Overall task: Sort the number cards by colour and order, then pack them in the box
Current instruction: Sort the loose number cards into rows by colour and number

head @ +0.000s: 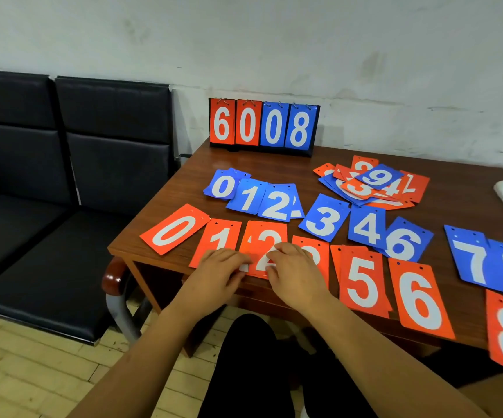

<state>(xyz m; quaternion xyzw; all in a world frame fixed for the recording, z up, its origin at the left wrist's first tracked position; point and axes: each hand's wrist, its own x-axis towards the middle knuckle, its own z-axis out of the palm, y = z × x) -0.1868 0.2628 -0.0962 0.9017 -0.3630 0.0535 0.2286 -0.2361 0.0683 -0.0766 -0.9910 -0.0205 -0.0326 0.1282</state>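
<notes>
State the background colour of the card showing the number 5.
Orange-red with a white numeral: the 5 card shows clearly in the head view.
</notes>
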